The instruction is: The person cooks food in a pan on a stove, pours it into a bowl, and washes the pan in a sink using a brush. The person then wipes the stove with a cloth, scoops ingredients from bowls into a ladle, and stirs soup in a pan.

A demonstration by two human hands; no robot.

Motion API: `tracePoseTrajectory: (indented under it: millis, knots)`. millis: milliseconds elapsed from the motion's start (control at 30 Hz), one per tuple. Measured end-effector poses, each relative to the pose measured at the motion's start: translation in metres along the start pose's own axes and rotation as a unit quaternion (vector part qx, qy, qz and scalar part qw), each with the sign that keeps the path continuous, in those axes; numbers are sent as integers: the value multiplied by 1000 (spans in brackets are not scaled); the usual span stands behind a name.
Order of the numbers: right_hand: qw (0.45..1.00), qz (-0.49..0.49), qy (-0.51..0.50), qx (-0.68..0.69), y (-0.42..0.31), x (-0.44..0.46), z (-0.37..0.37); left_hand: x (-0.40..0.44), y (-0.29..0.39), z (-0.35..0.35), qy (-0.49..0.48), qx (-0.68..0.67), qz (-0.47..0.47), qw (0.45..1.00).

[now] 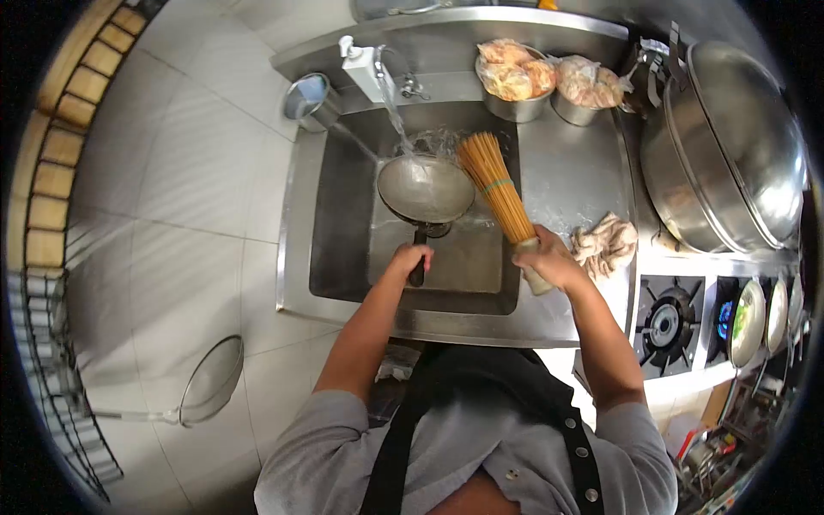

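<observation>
My left hand [410,259] is wrapped round the dark handle of a frying pan [425,189], which I hold over the sink [343,249]. Water runs from the faucet [392,99] into the pan and splashes at its far rim. In my right hand [549,260] is a bamboo wok brush [498,184], gripped by its pale lower end. Its long thin bristles, tied with a green band, point up and left over the sink's right side, close to the pan's right edge.
A crumpled cloth [605,245] lies on the right counter. Behind are metal pots with bagged food [515,73], a white pump bottle [365,73] and a metal container [312,103]. To the right stand a large domed steel pot [730,154], a burner [665,324] and a pan over blue flame [747,322].
</observation>
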State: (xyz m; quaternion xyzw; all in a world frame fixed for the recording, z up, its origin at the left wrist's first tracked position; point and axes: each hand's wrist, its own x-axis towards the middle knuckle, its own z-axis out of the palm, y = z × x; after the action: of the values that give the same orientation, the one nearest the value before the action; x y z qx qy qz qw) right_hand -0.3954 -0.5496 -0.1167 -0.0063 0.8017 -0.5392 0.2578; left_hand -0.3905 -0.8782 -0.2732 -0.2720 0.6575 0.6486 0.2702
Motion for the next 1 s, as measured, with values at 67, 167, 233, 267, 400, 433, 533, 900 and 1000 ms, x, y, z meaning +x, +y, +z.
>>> tracePoseTrajectory:
  millis: [67,167,233,267,400,433,533,900,1000]
  knots:
    - [998,-14,-21,-50,7,-11,0,-43,-1,-7,79,76,22,994]
    - [994,-78,-16,-76,15,-1,29,-74,-4,-43,120,152,92,977]
    - [989,-117,-35,-83,10,19,57,-100,11,-53,154,166,109,968]
    - [986,-127,-61,-90,2,29,75,-110,15,-58,169,173,116,963]
    - [967,-64,-199,-143,-39,66,142,-121,15,-77,173,191,145,955]
    - [963,-119,-201,-132,-23,83,152,-126,21,-78,170,187,146,956]
    - [966,-4,-206,-157,-24,138,161,-134,23,-85,176,195,155,952]
    - [870,10,-295,-395,-57,203,140,-85,24,-123,129,155,134,970]
    - [870,-38,-278,-404,-68,165,141,-81,26,-123,110,159,112,975]
